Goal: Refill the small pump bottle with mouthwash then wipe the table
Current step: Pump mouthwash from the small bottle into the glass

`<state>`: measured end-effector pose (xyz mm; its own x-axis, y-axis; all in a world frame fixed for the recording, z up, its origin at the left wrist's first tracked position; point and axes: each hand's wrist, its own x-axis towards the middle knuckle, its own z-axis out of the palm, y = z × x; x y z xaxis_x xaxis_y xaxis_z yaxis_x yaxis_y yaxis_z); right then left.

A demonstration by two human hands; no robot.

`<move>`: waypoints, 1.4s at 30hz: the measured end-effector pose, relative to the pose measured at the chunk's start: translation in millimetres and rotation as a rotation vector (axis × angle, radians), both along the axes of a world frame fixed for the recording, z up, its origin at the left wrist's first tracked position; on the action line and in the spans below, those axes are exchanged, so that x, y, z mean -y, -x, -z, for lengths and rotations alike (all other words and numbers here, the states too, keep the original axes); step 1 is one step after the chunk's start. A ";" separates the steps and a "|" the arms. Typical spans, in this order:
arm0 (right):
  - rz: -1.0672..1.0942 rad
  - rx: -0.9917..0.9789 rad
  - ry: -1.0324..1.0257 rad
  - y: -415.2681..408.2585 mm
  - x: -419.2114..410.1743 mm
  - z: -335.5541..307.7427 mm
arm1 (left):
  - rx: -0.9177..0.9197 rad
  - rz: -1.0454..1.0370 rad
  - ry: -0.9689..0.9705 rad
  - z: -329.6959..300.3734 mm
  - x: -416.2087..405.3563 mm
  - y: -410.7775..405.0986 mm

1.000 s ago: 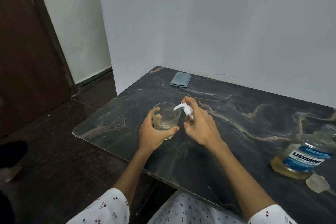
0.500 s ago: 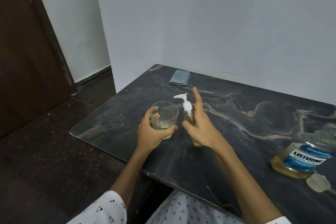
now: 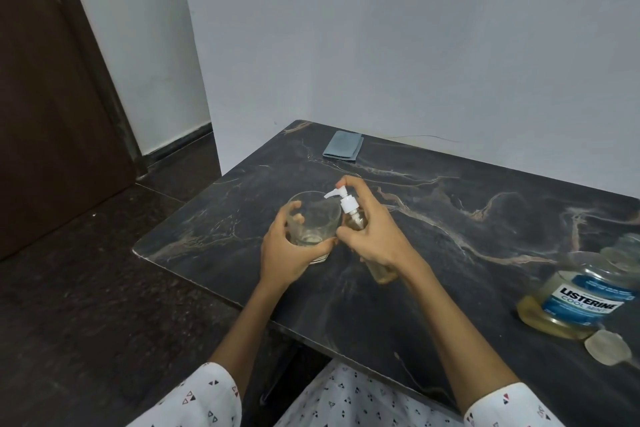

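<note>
My right hand (image 3: pixel 372 236) grips a small clear pump bottle (image 3: pixel 356 222) with a white pump head; my index finger rests on top of the pump. The spout points over a clear glass tumbler (image 3: pixel 313 218), which my left hand (image 3: pixel 285 255) holds on the dark marble table (image 3: pixel 450 236). A little pale liquid lies in the bottom of the glass. The bottle's lower end shows yellowish liquid below my palm. A Listerine mouthwash bottle (image 3: pixel 581 298) with yellow liquid stands uncapped at the right, and its clear cap (image 3: pixel 607 347) lies in front of it.
A folded grey-blue cloth (image 3: pixel 343 146) lies at the table's far left corner by the white wall. A dark wooden door (image 3: pixel 52 97) stands to the left beyond dark floor tiles. The table's front edge runs diagonally just before my forearms.
My right index finger, raised off the pump half a second ago, has come back down onto the pump head. The left hand and glass have stayed in place.
</note>
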<state>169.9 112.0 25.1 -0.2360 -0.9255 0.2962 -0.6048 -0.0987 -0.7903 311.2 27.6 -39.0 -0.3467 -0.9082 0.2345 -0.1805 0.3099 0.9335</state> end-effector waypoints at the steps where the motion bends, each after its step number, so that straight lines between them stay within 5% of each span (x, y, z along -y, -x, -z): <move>1: 0.018 -0.020 -0.009 -1.4 1.3 0.5 | 0.000 0.001 0.001 0.0 -0.1 0.0; 11: -0.031 0.080 -0.107 -0.1 1.4 7.6 | -0.001 0.003 0.014 0.1 -0.4 -0.6; 42: 0.067 -0.027 -0.098 -1.5 3.5 11.0 | -0.026 0.011 0.022 -1.4 0.0 1.5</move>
<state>171.4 108.5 14.1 -0.2910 -0.9330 0.2117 -0.6287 0.0197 -0.7774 309.7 27.7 -37.6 -0.3503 -0.8988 0.2636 -0.1523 0.3323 0.9308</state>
